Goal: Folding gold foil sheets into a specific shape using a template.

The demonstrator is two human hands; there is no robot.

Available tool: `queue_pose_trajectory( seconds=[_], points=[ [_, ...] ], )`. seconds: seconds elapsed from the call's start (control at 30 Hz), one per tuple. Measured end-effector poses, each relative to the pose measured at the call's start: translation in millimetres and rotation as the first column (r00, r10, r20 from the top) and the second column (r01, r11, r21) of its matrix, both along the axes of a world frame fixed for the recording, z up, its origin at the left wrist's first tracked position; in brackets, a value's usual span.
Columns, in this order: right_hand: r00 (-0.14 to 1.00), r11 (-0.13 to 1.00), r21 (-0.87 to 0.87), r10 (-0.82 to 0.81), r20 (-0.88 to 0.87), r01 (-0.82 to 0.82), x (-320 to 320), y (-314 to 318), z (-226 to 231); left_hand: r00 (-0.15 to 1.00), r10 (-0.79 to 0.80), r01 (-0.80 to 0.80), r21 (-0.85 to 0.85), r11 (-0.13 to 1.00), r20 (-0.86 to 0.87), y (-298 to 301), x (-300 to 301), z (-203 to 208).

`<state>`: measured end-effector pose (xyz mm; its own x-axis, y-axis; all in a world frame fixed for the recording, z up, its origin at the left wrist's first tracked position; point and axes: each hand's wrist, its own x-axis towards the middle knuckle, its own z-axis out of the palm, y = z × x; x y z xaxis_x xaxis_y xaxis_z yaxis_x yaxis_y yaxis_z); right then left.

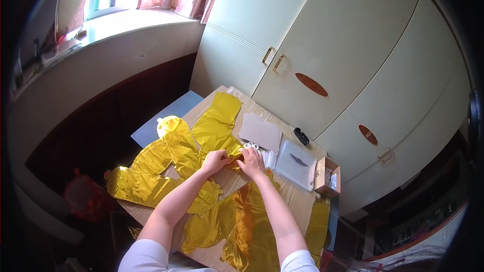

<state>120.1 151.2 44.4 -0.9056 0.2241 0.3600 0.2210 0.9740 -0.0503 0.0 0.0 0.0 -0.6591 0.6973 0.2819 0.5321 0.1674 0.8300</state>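
Several flat gold foil balloons with shiny, wrinkled skins spread over the wooden table [295,206]. Near the middle, my left hand [216,161] and my right hand [251,163] meet at the gathered end of one foil balloon [218,121]. Both hands are closed, fingertips pinching the foil from either side. Exactly what sits between the fingertips is too small to tell. Beyond my left forearm lies another foil balloon [138,186], and a further one [206,226] lies between my forearms. Small white rings [251,145] are just past my right hand.
Grey cards [259,130] lie beyond my right hand. Right of them are a black object [301,136], a clear plastic case [292,168] holding a dark piece, and a small wooden box [327,177]. A pale wardrobe [322,45] stands behind the table; a red bag [86,199] is at left.
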Motion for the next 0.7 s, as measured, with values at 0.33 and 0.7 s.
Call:
queue_pose_trajectory(
  seconds=[0.33,0.7],
  points=[
    [0.995,0.993,0.098,0.072,-0.072,-0.065,2,22,-14,0.992,0.076,-0.092,0.159,0.983,0.101,10,-6,-3],
    [0.992,0.99,-0.067,0.122,-0.009,-0.123,2,16,-18,0.991,0.095,-0.109,0.166,0.98,0.092,7,-4,-10]
  ],
)
